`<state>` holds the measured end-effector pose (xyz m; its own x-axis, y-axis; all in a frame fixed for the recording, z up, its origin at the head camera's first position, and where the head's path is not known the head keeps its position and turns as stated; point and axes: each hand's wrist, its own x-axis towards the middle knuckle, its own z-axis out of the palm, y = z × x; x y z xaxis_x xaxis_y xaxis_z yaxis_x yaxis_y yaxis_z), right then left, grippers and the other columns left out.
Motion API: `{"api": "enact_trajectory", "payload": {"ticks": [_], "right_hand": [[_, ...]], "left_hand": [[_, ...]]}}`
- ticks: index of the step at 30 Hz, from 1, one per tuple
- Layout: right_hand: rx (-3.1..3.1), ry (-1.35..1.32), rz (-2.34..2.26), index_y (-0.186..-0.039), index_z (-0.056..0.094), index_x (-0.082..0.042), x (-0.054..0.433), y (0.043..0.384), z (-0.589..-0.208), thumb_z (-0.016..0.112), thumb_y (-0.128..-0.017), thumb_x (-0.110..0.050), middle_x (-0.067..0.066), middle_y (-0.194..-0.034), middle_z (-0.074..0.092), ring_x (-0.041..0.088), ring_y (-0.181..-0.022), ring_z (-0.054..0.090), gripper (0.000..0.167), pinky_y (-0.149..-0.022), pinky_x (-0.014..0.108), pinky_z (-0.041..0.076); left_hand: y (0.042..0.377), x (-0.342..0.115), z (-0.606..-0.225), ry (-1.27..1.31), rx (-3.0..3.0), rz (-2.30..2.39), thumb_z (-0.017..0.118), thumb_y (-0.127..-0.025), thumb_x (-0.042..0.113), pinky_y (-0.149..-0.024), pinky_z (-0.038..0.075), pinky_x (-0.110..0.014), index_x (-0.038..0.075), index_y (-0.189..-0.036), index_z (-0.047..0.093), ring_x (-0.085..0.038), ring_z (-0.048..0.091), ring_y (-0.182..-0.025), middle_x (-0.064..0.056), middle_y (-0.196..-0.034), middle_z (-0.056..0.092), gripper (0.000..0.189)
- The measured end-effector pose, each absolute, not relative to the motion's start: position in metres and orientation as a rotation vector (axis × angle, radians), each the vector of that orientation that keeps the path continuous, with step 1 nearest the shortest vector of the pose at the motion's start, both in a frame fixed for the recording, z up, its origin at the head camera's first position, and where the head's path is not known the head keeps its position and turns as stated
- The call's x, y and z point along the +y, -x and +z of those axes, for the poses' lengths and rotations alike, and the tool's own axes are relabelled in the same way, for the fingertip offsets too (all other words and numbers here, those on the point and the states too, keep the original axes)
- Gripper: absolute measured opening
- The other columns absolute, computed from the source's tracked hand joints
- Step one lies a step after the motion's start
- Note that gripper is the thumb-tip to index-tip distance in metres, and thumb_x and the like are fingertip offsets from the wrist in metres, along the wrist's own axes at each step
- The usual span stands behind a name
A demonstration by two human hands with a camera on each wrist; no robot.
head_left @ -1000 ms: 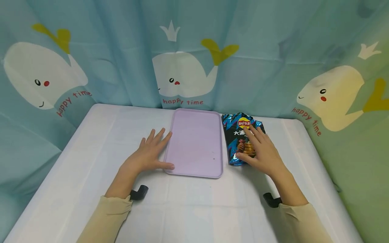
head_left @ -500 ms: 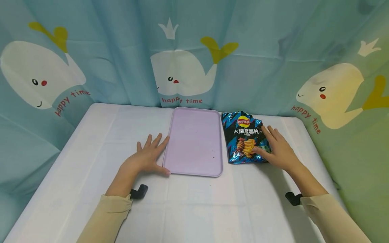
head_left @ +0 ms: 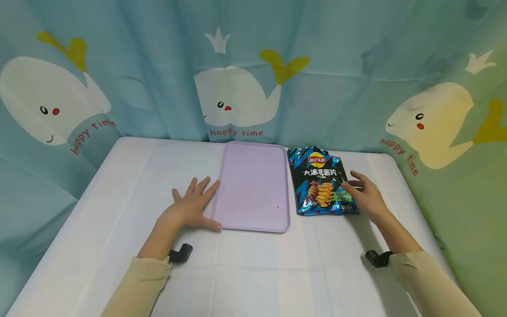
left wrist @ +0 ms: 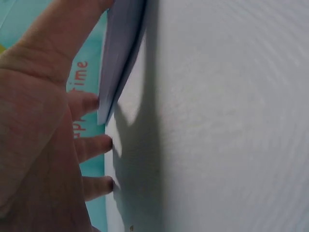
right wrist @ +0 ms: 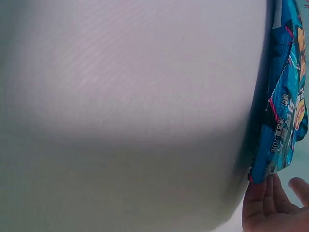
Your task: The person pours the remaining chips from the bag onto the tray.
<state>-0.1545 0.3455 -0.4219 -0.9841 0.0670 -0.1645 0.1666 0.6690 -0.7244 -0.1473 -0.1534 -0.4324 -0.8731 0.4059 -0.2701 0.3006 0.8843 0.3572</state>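
A lilac rectangular tray (head_left: 253, 189) lies flat on the white-covered table. My left hand (head_left: 186, 211) is spread at its left side, thumb by the near corner and a fingertip at the long edge; the left wrist view shows the tray's raised rim (left wrist: 120, 53) beside the fingers. Just right of the tray lies a blue and black bag of potato chips (head_left: 322, 187), printed side up. My right hand (head_left: 368, 198) is at the bag's right edge. In the right wrist view its fingertips meet the end of the chip bag (right wrist: 282, 116), while the thumb stands apart from it.
The white tablecloth (head_left: 253, 273) surrounds the tray and bag. Directly behind the table's far edge hangs a blue-green curtain (head_left: 336, 101) with printed whales, which also runs along both sides. A black camera mount shows at each wrist.
My right hand has slid off the bag's face to its right edge, with its fingers drawing together. The left hand stays by the tray, having shifted only slightly left.
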Motion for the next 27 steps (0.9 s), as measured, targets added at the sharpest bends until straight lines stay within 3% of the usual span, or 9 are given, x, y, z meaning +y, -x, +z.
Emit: {"api": "enact_trajectory", "payload": {"ticks": [9, 13, 17, 20, 23, 27], "right_hand": [[2.618, -0.324, -1.398, -0.16, 0.017, -0.008, 0.3447, 0.1593, -0.4301, 0.049, -0.104, -0.041, 0.035, -0.149, 0.038, 0.049, -0.135, 0.04, 0.072, -0.11, 0.062, 0.034], [2.597, -0.405, -1.44, -0.159, 0.023, -0.01, 0.3462, 0.1615, -0.4315, 0.048, -0.105, -0.037, 0.03, -0.144, 0.044, 0.034, -0.119, 0.053, 0.066, -0.098, 0.041, 0.049], [2.533, -0.48, -1.501, -0.159, 0.025, -0.011, 0.3463, 0.1637, -0.4314, 0.05, -0.104, -0.039, 0.024, -0.143, 0.043, 0.013, -0.1, 0.054, 0.066, -0.076, 0.018, 0.051], [2.521, -0.476, -1.536, -0.159, 0.023, -0.011, 0.3453, 0.164, -0.4316, 0.052, -0.103, -0.039, 0.017, -0.132, 0.05, 0.005, -0.092, 0.054, 0.069, -0.07, 0.014, 0.049], [2.578, -0.438, -1.567, -0.16, 0.02, -0.012, 0.3446, 0.1634, -0.432, 0.054, -0.103, -0.033, -0.003, -0.11, 0.061, -0.001, -0.086, 0.056, 0.069, -0.07, 0.013, 0.049], [2.651, -0.383, -1.656, -0.159, 0.024, -0.015, 0.3422, 0.1622, -0.4309, 0.056, -0.103, -0.027, -0.018, -0.091, 0.06, -0.002, -0.083, 0.058, 0.066, -0.072, 0.01, 0.051]], "left_hand": [[0.1462, -0.1544, -0.4313, -0.502, 2.723, 0.468, 0.081, -0.059, 0.074, -0.097, 0.001, -0.088, 0.02, -0.161, 0.018, -0.055, -0.003, -0.148, -0.019, -0.166, 0.01, 0.131], [0.1464, -0.1549, -0.4308, -0.498, 2.723, 0.468, 0.081, -0.06, 0.073, -0.097, 0.001, -0.088, 0.021, -0.161, 0.017, -0.054, -0.003, -0.149, -0.018, -0.166, 0.01, 0.131], [0.1468, -0.1545, -0.4314, -0.495, 2.726, 0.48, 0.082, -0.059, 0.073, -0.097, 0.0, -0.088, 0.021, -0.161, 0.018, -0.054, -0.003, -0.149, -0.018, -0.166, 0.01, 0.132], [0.1474, -0.1544, -0.4328, -0.497, 2.728, 0.488, 0.082, -0.058, 0.073, -0.097, -0.001, -0.088, 0.021, -0.161, 0.018, -0.055, -0.003, -0.148, -0.018, -0.166, 0.01, 0.132], [0.1476, -0.1541, -0.4338, -0.5, 2.725, 0.477, 0.081, -0.058, 0.074, -0.097, -0.001, -0.088, 0.022, -0.161, 0.018, -0.054, -0.004, -0.148, -0.018, -0.167, 0.01, 0.132], [0.148, -0.1539, -0.4346, -0.501, 2.722, 0.463, 0.081, -0.058, 0.075, -0.097, 0.0, -0.088, 0.022, -0.161, 0.017, -0.054, -0.004, -0.148, -0.018, -0.167, 0.009, 0.133]]}}
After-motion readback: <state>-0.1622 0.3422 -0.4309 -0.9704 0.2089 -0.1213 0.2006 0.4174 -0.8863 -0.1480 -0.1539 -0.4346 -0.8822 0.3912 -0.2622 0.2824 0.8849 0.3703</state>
